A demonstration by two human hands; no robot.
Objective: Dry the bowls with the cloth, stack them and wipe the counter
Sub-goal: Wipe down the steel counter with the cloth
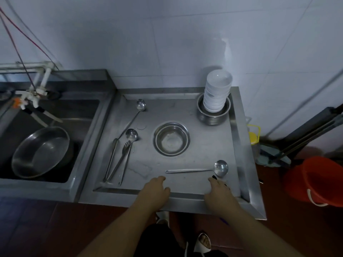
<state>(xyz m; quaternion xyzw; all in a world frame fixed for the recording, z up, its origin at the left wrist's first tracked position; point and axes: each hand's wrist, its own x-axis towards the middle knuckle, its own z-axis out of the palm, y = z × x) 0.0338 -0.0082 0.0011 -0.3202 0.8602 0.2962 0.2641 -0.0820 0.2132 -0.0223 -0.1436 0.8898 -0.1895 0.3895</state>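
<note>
A tall stack of white bowls [217, 89] stands in a steel pot [213, 116] at the counter's back right corner. A single steel bowl [171, 139] sits upright in the middle of the steel counter [194, 184]. My left hand [156, 190] rests palm down on the counter's front edge with nothing in it. My right hand [220, 191] lies the same way a little to the right, just below a ladle [220, 168], with dark fingertips. No cloth is visible.
Another ladle [140, 104], a spoon [131, 135] and tongs [118, 160] lie on the counter's left side. A sink [81, 112] on the left holds a steel basin [40, 151] under a tap [35, 95]. A red bucket [319, 180], broom [274, 156] and yellow-lidded bottle [253, 138] stand at the right.
</note>
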